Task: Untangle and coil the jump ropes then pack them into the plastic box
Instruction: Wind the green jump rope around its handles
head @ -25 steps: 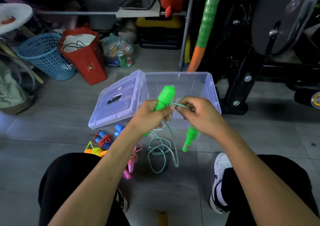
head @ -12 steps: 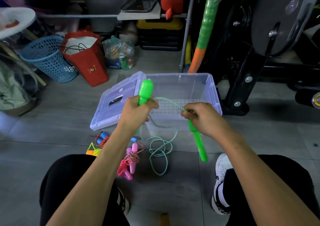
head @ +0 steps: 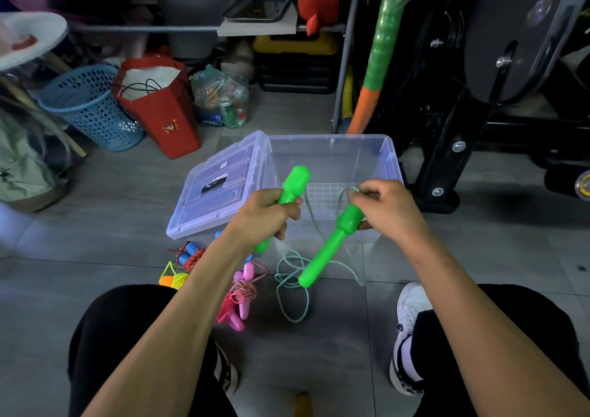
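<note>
On the grey tiled floor (head: 95, 241), a blue basket (head: 91, 110) and red bag (head: 162, 110) stand far left. Nearer lie coiled ropes (head: 242, 292). The left hand (head: 265, 212) grips one green handle (head: 292, 186); the right hand (head: 386, 209) pinches the green cord (head: 292, 284) above the second handle (head: 329, 247), over the open plastic box (head: 391, 161). Black exercise equipment (head: 485, 65) stands far right.
</note>
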Available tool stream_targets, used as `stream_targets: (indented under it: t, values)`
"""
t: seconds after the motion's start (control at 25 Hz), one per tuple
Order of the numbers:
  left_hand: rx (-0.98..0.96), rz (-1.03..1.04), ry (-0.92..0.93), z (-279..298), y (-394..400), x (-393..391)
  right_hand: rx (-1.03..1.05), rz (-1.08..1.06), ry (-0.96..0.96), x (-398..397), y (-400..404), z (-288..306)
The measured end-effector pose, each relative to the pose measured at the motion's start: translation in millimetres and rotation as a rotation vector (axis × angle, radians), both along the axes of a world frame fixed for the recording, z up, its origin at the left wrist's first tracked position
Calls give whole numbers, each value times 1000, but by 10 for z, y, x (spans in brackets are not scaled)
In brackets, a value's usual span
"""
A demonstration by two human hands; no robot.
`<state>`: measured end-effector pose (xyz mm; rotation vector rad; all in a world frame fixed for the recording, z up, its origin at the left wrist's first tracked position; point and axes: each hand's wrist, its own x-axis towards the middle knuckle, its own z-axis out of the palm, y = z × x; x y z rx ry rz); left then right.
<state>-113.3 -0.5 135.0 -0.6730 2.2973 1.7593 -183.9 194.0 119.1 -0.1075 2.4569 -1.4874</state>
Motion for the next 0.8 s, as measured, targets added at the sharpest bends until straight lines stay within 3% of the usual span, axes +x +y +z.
stream_targets:
  t: [0.08, 0.24, 0.4, 0.52, 0.64, 0.72, 0.8]
  values:
    - [41, -59, -17, -16, 54, 21, -152, -109, -125, 0, -46, -34]
    - [-219, -275, 37, -117, 142, 104, -284, -234, -207, 86, -216, -111]
    - [-397, -211, 150, -190, 224, 169, -323, -331, -241, 117, -291, -142]
    - [-421, -204, 146, -164, 234, 202, -298, -307, -231, 115, -287, -138]
    - [-531, -283, 90, -177, 190, 208, -84, -203, -113, 101, -273, -167]
    - [-575, -280, 107, -153, 145, 201, 126, -159, 105, 113, -268, -157]
    - [-548, -304, 131, -93, 98, 210, 102, -54, 285, 134, -279, -118]
